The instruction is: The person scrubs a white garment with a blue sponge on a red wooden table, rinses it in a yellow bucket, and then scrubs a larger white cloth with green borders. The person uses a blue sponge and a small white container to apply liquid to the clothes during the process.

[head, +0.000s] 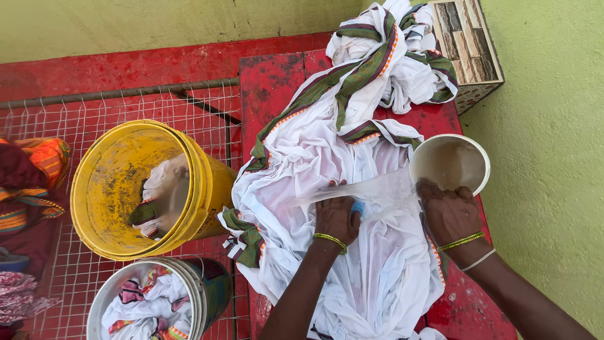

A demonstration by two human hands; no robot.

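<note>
Red slab [277,82] underneath, white cloth [314,164] spread at twelve o'clock; my left hand [336,217] clamps a blue soap bar [358,207] onto it, right hand [448,211] tips the mug [450,164], wetting the patch.

From where I'm watching, the only label is a faded dark print patch on the yellow bucket's [135,189] outer wall, low on its right side, too blurry to make out.

The single head-worn camera looks steeply down from close above onto the red slab [270,82], with the forearms entering from the bottom edge.
</note>
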